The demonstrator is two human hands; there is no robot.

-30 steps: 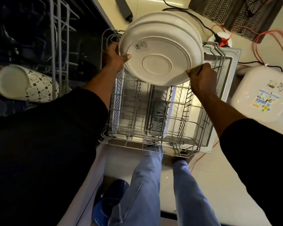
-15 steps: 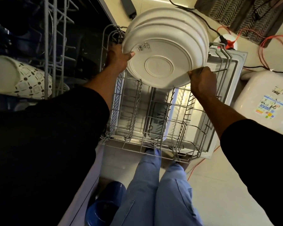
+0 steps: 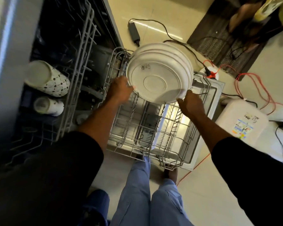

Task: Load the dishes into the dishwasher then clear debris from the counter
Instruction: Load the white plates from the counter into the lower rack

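A stack of white plates (image 3: 158, 74), undersides toward me and tilted on edge, hangs over the far end of the pulled-out lower dishwasher rack (image 3: 153, 128). My left hand (image 3: 119, 88) grips the stack's left rim. On the lower right rim, my right hand (image 3: 190, 102) holds it. The wire rack below the plates holds no dishes. In the upper rack (image 3: 75, 79) at left lie a patterned white bowl (image 3: 47, 79) and a small white cup (image 3: 47, 106).
The open dishwasher door (image 3: 207, 115) lies flat under the lower rack. A white plastic container (image 3: 242, 123) stands on the floor at right among red and black cables (image 3: 252, 85). A black power adapter (image 3: 134, 32) lies on the tiles beyond. My legs in blue jeans (image 3: 137, 193) stand at the rack's near edge.
The plates have sunk a little toward the far end of the lower rack, still held by both hands. My view has risen, so the upper rack and floor show more.
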